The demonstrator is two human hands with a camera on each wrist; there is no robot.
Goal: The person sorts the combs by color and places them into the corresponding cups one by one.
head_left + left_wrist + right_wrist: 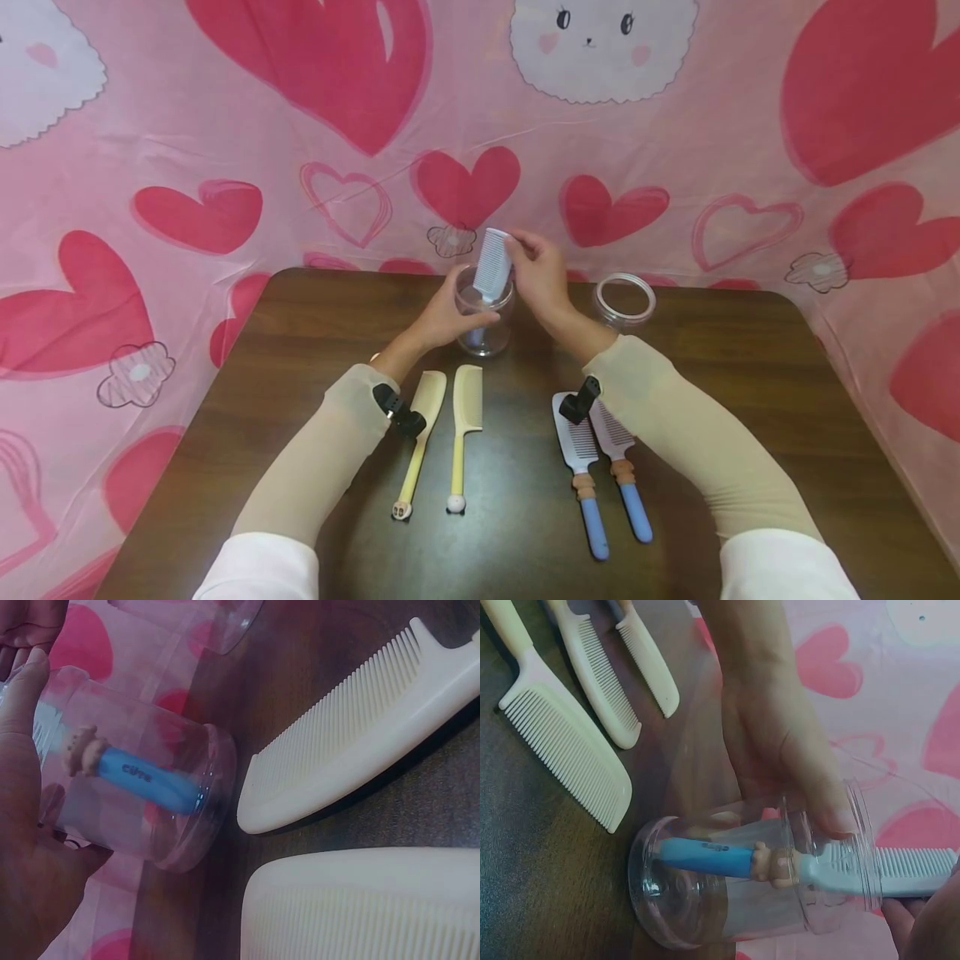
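A clear jar stands near the back of the table, with my left hand gripping it around the upper part, thumb across the front. Inside the jar is a comb with a pale blue toothed head and a blue handle. A brown figure sits where handle and head meet. The handle's end is down at the jar's base, while the head sticks up past the rim. My right hand pinches the comb's head along its upper edge; some fingers are hidden behind it.
A clear round lid lies right of the jar. In front are two cream combs with yellow handles. Two blue-handled combs lie at right, partly under my forearm. A pink heart-print cloth hangs behind the table.
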